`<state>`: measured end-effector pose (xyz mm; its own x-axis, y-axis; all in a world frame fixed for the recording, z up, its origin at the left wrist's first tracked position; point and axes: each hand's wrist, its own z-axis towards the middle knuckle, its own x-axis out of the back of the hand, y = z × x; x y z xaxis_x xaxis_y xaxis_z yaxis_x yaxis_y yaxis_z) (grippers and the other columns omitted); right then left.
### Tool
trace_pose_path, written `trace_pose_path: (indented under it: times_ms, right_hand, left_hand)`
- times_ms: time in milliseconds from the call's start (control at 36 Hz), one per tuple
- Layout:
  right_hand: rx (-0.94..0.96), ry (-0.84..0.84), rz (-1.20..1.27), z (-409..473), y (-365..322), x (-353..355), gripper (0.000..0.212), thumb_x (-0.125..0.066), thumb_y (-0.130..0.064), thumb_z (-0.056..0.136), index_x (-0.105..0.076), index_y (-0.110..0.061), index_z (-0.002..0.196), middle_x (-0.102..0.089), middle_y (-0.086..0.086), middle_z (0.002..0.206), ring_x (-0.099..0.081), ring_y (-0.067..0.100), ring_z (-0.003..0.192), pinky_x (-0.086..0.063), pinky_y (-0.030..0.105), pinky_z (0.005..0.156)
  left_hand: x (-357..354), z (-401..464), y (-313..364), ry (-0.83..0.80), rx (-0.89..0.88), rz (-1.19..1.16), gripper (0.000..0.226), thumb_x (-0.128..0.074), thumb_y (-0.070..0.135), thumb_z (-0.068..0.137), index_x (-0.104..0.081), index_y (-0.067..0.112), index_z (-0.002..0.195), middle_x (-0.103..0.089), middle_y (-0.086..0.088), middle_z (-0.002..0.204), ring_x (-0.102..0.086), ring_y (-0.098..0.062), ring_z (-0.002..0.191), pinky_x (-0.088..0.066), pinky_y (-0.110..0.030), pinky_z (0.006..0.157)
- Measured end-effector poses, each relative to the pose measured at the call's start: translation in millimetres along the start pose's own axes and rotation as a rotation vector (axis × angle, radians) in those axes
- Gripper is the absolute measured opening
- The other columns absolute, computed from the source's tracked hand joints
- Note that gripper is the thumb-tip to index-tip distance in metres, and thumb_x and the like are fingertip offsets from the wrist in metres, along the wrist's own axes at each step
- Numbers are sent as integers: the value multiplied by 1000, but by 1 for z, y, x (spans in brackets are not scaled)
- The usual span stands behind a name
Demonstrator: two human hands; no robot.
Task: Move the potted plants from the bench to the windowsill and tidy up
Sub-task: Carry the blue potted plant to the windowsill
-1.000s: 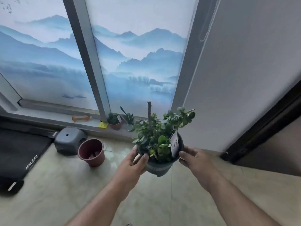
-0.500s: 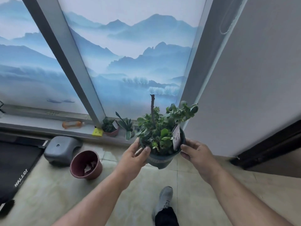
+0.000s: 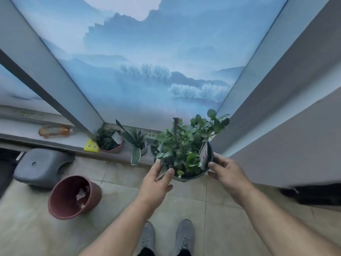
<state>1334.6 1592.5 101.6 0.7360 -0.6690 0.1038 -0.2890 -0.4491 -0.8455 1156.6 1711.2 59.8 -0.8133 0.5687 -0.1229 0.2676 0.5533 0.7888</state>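
Head view: your left hand [image 3: 156, 183] and right hand [image 3: 227, 174] grip the dark round plastic pot of leafy green plant [image 3: 184, 156] from both sides, holding it at the grey windowsill [image 3: 77, 140] edge, right of two small potted plants [image 3: 108, 140].

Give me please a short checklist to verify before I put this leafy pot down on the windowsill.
1. Both hands hold the pot: ok. The left hand and the right hand grip the dark pot on opposite sides.
2. Pot upright: ok, only slightly tilted.
3. Free place on the windowsill: cannot tell; the leaves hide the right end.
4. Distance to the spiky plant: not ok, the leaves nearly meet it.
5. Pot over the sill: cannot tell from this one view.
6. Floor near the grey shoes: ok; the red-brown bucket stands well to the left.
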Motion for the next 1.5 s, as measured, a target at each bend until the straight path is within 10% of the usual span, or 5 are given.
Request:
trace_pose_path:
  times_ms: [500, 667, 944, 1167, 1500]
  right_hand:
    - [-104, 75, -8, 187, 139, -9, 41, -44, 9, 99, -73, -20, 106, -75, -6, 100, -71, 0, 85, -56, 15, 69]
    - [-151, 121, 33, 219, 171, -9, 40, -43, 10, 99, -70, -13, 118, -74, 0, 111, -72, -2, 83, -54, 11, 63]
    - [-201, 236, 51, 259, 225, -14, 38, -42, 10, 100, -66, -17, 109, -65, -21, 100, -64, 5, 93, -53, 20, 73]
    - [-216, 262, 70, 286, 256, -22, 40, -38, 13, 100, -68, -9, 115, -71, 9, 114, -67, 15, 95, -59, 16, 75]
    - [-261, 398, -4, 313, 295, -23, 42, -52, -9, 89, -72, -26, 122, -78, -8, 111, -71, 16, 107, -52, 47, 104]
  left_hand:
    - [-7, 199, -115, -37, 99, 51, 77, -63, 23, 96, -18, 20, 158, -28, 3, 161, -47, -12, 128, -52, -41, 102]
    - [-15, 229, -142, -85, 105, 15, 52, -59, 17, 99, -38, 28, 146, -55, 23, 122, -55, 6, 106, -52, -38, 101]
    - [-14, 277, -191, -81, 166, 80, 60, -63, 29, 96, -38, 23, 150, -48, 6, 150, -53, -12, 131, -52, -42, 102]
    - [-15, 305, -215, -106, 178, 83, 28, -55, 16, 100, -49, 31, 123, -60, 22, 121, -58, 6, 108, -52, -39, 101]
    - [-24, 333, -239, -83, 125, 113, 49, -58, 23, 100, -42, 25, 146, -59, 13, 137, -61, -15, 124, -55, -31, 96]
